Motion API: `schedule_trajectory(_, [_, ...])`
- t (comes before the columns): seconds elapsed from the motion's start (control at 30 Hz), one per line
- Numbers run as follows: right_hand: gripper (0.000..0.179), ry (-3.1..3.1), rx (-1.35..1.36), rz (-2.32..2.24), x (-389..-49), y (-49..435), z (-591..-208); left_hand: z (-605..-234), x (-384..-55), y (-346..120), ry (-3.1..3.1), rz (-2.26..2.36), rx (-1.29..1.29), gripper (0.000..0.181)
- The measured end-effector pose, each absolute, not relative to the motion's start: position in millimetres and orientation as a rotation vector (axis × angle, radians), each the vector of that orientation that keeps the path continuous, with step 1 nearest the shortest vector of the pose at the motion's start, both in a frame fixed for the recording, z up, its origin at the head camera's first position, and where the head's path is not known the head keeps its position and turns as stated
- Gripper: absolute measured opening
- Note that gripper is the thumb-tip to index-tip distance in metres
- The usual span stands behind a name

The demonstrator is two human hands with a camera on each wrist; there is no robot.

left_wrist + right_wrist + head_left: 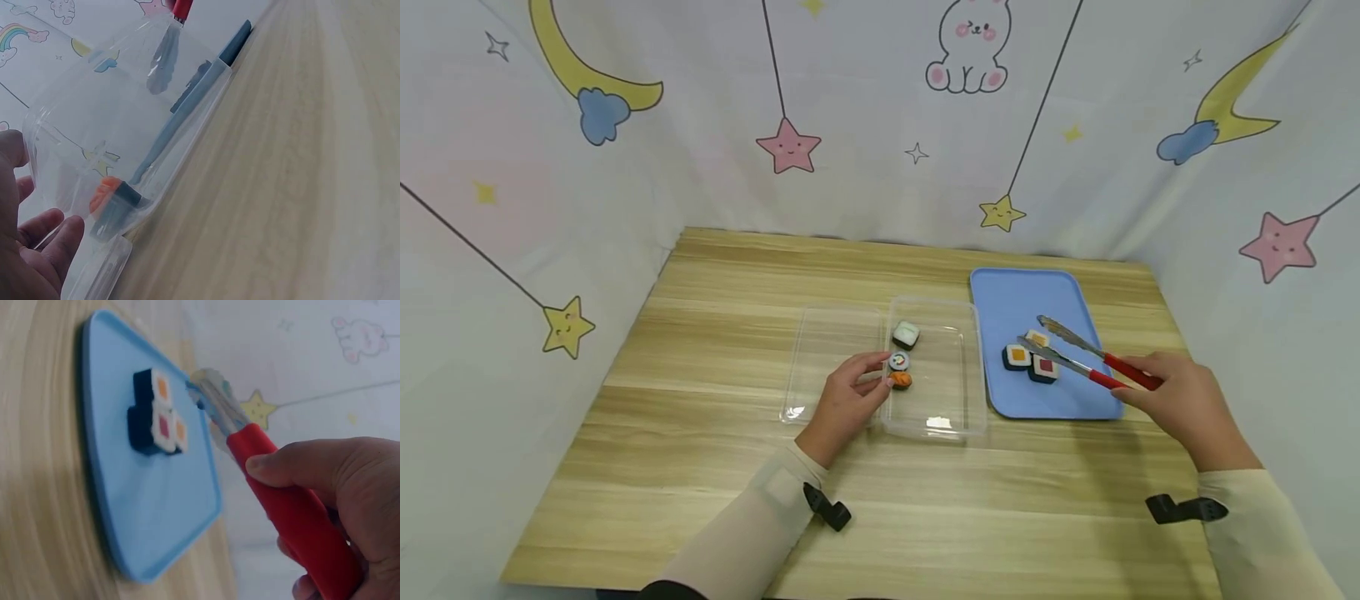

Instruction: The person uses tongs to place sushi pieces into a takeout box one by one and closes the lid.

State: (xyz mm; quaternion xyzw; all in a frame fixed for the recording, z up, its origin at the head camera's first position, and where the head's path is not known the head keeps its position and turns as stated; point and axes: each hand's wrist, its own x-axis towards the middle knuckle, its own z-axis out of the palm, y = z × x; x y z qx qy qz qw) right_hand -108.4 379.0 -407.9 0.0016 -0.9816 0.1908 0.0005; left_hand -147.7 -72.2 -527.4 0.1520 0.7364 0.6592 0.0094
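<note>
My left hand (848,402) holds the left wall of a clear plastic box (966,367), fingertips at its rim. Along that side in the box lie a white-topped sushi piece (906,335), a small round sushi roll (898,361) and an orange-topped sushi piece (901,380). My right hand (1183,406) grips metal tongs (284,512) by their red handles. The spread tong arms reach over a blue tray (1018,304), tips close above the sushi. On it sit a red-centred sushi piece (1043,368) and two orange-centred pieces (1017,357) clustered together, one partly hidden by the tongs.
A clear plastic lid (831,337) lies flat to the box's left, partly behind the left hand. All stand on a wood-grain table (715,400). White curtains (865,196) with stars and moons enclose the back and sides.
</note>
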Motion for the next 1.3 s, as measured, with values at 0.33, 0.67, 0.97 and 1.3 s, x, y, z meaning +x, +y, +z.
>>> schedule_trajectory(0.33, [0.064,-3.173,-0.067,0.580,-113.7,397.0,-410.8,-529.6,-148.2,-71.9,2.307,2.070,0.466,0.041])
schedule_trajectory(0.67, [0.061,-3.244,-0.064,0.595,-129.1,400.2,-406.9,-528.7,-146.8,-71.7,2.323,2.026,0.467,0.041])
schedule_trajectory(0.97, [0.064,-3.187,-0.158,0.604,-127.6,401.6,-409.7,-529.2,-146.8,-71.2,2.304,2.044,0.480,0.041])
schedule_trajectory(1.3, [0.067,-3.192,-0.153,0.624,-127.5,403.2,-411.5,-529.4,-147.1,-70.4,2.316,2.052,0.482,0.041])
